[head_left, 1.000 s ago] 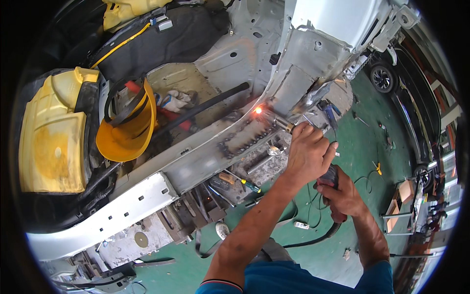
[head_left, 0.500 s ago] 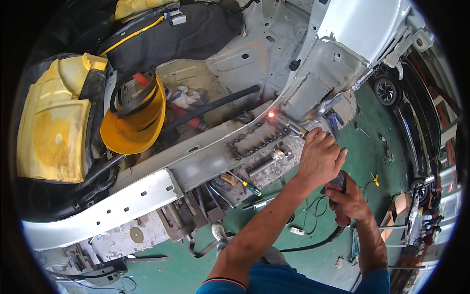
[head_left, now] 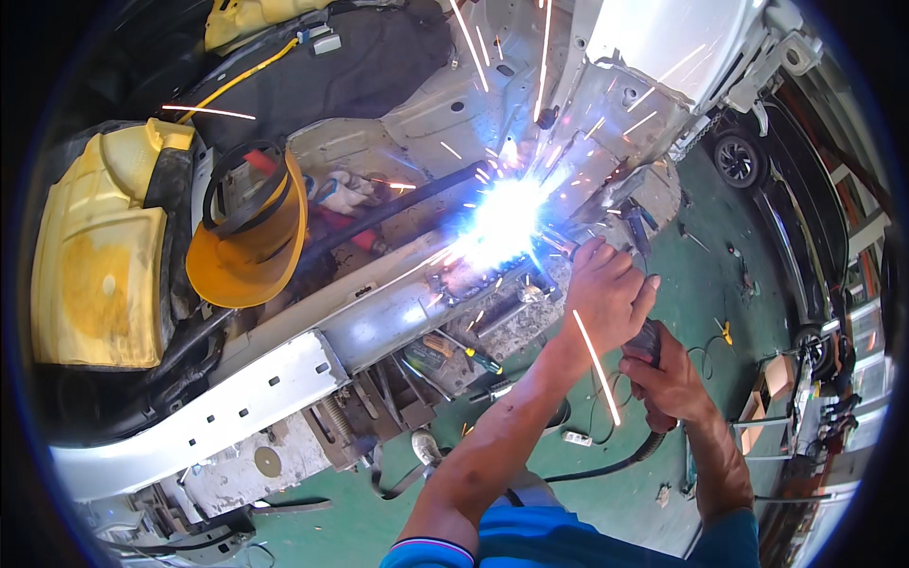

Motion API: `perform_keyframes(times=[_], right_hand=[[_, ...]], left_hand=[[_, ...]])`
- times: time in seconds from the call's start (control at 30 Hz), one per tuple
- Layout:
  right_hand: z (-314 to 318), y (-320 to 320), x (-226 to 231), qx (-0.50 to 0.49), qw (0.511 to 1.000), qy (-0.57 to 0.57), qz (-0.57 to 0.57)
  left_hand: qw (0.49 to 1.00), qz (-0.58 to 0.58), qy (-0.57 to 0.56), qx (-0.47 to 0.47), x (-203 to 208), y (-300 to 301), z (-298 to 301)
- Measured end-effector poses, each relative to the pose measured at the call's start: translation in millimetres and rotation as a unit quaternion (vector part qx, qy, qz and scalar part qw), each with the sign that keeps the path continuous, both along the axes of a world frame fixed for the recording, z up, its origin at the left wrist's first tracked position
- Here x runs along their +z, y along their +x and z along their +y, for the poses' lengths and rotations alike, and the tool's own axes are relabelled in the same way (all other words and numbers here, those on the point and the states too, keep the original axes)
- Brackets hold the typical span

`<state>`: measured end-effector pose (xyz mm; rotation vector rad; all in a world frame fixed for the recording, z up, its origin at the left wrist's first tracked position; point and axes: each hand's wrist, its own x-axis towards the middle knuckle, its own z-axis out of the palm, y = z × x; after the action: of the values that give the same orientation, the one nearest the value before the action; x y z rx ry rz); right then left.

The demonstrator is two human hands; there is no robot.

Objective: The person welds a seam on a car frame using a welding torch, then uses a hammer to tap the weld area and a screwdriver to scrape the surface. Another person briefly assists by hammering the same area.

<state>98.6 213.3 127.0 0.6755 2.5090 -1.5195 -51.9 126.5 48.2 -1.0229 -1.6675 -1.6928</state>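
Both my hands are closed on a welding torch (head_left: 644, 345). My left hand (head_left: 606, 292) wraps round its neck close to the nozzle. Behind it, my right hand (head_left: 670, 376) grips the handle, from which a thick black cable (head_left: 620, 464) trails down to the left. A blinding blue-white arc burns at the torch tip and hides the nozzle end. Sparks fly from it in all directions. It sits on the grey sill (head_left: 398, 320) of a car body, where a dark, rough weld seam partly shows beside the glare.
A yellow welding helmet (head_left: 244, 256) lies in the car body, left of a dark bar (head_left: 407, 201). A yellow foam block (head_left: 99, 256) is at far left. Screwdrivers, including a yellow-green one (head_left: 483, 361), lie below the sill. A dark car (head_left: 795, 218) stands at right.
The small red glow on the sill has become a bright arc with flying sparks. My hands keep their hold on the torch, and the view has shifted slightly.
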Motion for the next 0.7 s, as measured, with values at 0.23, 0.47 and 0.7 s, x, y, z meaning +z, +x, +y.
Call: perform_keyframes(times=[0.23,0.47,0.7], right_hand=[[-0.7,-1.2,-2.1,0.011,1.000,-0.001,0.007],[2.6,1.2,-3.2,0.008,1.000,-0.016,0.011],[10.2,4.0,-13.7,-0.006,1.000,-0.003,0.007]], left_hand=[[1.000,0.011,-0.010,0.000,0.6,-0.4,-2.3],[1.000,0.018,-0.007,0.007,1.5,0.6,-0.3],[0.999,0.023,-0.023,0.011,-0.2,2.0,1.8]])
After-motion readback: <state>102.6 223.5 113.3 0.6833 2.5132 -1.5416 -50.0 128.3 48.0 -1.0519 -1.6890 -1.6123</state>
